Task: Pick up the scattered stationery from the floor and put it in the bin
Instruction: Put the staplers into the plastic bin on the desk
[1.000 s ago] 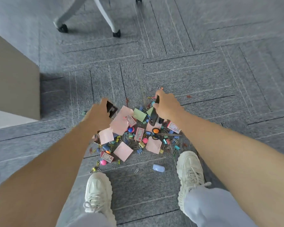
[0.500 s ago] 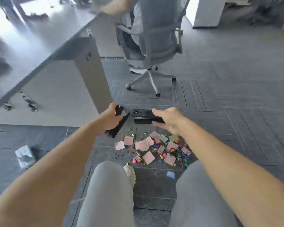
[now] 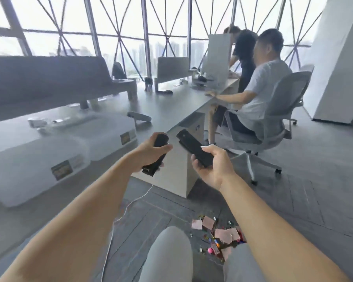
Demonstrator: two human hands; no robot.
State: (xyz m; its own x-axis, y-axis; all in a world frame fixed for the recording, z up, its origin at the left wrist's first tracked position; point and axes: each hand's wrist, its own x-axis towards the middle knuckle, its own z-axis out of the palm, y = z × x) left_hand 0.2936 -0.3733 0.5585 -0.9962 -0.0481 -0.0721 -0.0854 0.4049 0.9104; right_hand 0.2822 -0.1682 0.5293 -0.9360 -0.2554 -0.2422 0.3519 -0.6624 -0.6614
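Carrying step: left stapler [image 3: 160,141] clasped in the curled left grip [image 3: 149,155], right stapler [image 3: 189,144] in the curled right grip [image 3: 214,167]. Next, probably, both go into the translucent bin [image 3: 22,176] left of the grips; more stationery [image 3: 222,234] lies on the floor [image 3: 293,200] below.

Pale grey trousers [image 3: 169,255] (both knees showing), bare forearms [image 3: 90,210].

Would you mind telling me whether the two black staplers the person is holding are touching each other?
Apart. The head view shows a plain strip of the pale desk between the left stapler and the right stapler.
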